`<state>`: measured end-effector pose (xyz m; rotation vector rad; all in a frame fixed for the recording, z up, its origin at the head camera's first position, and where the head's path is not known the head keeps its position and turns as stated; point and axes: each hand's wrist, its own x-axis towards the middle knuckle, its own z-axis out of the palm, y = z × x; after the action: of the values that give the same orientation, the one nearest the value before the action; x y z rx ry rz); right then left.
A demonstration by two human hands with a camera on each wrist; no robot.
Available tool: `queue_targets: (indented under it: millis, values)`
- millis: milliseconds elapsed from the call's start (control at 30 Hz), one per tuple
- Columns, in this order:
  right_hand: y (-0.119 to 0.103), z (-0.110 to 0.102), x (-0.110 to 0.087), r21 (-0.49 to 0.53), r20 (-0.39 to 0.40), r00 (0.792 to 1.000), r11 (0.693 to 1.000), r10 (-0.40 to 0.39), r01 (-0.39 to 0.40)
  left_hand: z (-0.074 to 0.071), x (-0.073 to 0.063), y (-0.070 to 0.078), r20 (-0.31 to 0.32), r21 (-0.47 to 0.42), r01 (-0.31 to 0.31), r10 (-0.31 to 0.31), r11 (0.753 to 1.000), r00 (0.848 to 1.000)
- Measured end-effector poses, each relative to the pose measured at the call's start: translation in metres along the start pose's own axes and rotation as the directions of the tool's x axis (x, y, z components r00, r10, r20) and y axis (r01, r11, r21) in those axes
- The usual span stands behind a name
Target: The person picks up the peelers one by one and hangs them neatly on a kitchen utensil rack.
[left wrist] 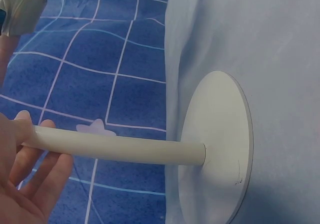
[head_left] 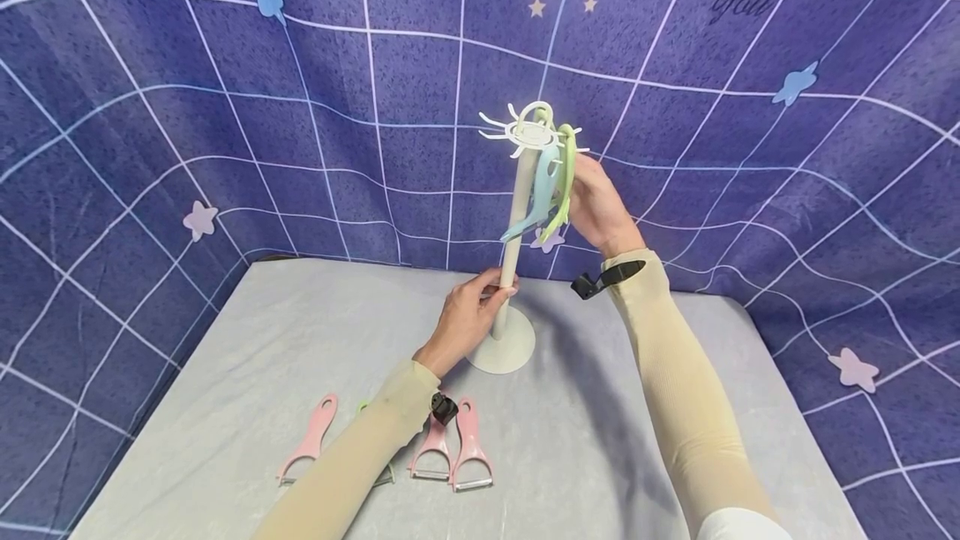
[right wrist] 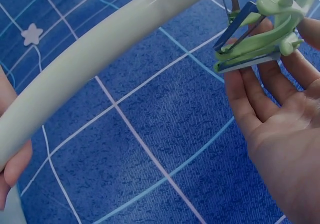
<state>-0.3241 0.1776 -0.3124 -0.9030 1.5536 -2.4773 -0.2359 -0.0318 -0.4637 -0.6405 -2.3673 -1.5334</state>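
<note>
A white stand [head_left: 517, 223] with a ring of hooks [head_left: 531, 133] on top rises from a round base [left wrist: 215, 119] on the table. My left hand [head_left: 468, 311] grips its pole [left wrist: 115, 146] low down, thumb and fingers around it. From the hooks hang a light blue peeler [head_left: 546, 186] and green peelers [head_left: 566, 177], which overlap each other. Up at these, my right hand [head_left: 596, 202] holds a green peeler [right wrist: 265, 39] between thumb and fingers, its fingertips partly hidden behind the frame and blade.
Pink peelers [head_left: 471, 444] lie on the grey-covered table [head_left: 570, 473], in front of the stand. A green peeler [head_left: 386, 475] there is mostly hidden under the left sleeve [head_left: 360, 440]. A blue curtain [head_left: 405, 90] with a grid pattern hangs around the table.
</note>
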Motion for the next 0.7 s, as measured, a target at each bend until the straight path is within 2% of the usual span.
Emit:
queue_targets:
  millis: [467,600,700]
  values:
    - [0.004,-0.002,-0.004,-0.008,-0.002,1.000,1.000,0.002,-0.002,0.000,-0.001,0.001,-0.002,-0.016,-0.011,0.011,1.000,1.000]
    - [0.007,-0.003,-0.009,-0.042,-0.034,0.999,0.999,-0.026,0.025,0.000,-0.002,0.002,-0.003,-0.021,-0.006,0.006,1.000,1.000]
    - [0.010,-0.006,-0.018,-0.068,-0.088,0.996,0.997,-0.034,0.028,0.000,-0.002,0.003,-0.004,-0.020,-0.002,0.002,1.000,1.000]
